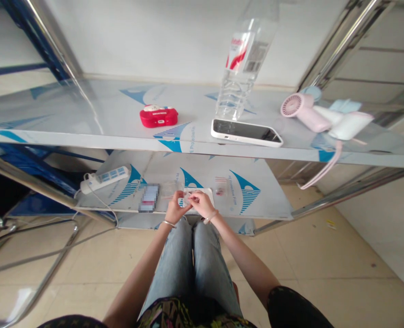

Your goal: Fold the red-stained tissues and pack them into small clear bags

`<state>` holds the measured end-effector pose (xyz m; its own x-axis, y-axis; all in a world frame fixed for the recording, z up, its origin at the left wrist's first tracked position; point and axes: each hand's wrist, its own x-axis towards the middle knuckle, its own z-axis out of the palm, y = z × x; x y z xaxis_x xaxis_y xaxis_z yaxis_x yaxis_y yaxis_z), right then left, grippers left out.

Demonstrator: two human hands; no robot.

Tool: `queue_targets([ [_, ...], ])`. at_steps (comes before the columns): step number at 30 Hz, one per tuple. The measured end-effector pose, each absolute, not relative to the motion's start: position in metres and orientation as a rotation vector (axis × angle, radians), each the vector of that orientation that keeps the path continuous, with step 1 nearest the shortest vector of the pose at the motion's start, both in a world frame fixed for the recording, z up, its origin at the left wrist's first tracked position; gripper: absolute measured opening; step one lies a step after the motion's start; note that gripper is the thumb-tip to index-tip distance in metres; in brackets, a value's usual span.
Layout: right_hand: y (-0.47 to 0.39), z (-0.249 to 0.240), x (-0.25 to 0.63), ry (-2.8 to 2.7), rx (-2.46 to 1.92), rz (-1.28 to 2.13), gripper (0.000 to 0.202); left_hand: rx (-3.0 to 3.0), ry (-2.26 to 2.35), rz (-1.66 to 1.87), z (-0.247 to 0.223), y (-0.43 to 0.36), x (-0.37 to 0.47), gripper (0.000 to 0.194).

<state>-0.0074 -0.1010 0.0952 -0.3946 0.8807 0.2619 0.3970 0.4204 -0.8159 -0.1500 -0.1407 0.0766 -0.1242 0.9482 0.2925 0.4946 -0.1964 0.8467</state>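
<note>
Low over the lower shelf, my left hand and my right hand meet with fingertips pinched together. Between them is something small, perhaps clear, too small to name. Beneath and behind the fingers lies a white flat piece, partly covered by my right hand. To its right a small clear packet with reddish marks or contents rests on the shelf. Left of the hands is a clear, thin plastic piece, its outline faint.
The lower shelf also bears a phone-like blurred object and a white power strip with its cord. On the upper shelf are a red case, a phone, a water bottle and a pink handheld fan.
</note>
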Motion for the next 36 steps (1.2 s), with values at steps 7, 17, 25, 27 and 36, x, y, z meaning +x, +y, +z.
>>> queue_targets([
  [7,-0.105,0.113,0.013,-1.725,-0.966,1.164,0.019,1.399,1.273,1.341,0.095,-0.144,-0.152,0.028],
  [17,-0.121,0.129,0.034,-1.475,-0.989,1.313,0.03,1.465,1.288,1.365,0.126,-0.151,-0.145,0.026],
  [25,-0.116,0.121,0.037,-1.458,-1.027,1.245,0.028,1.492,1.309,1.319,0.13,-0.151,-0.142,0.028],
  [27,-0.116,0.121,0.038,-1.482,-1.027,1.211,0.028,1.508,1.306,1.287,0.13,-0.151,-0.14,0.03],
  [36,-0.118,0.117,0.044,-1.643,-0.986,1.183,0.025,1.643,1.385,1.251,0.135,-0.149,-0.131,0.027],
])
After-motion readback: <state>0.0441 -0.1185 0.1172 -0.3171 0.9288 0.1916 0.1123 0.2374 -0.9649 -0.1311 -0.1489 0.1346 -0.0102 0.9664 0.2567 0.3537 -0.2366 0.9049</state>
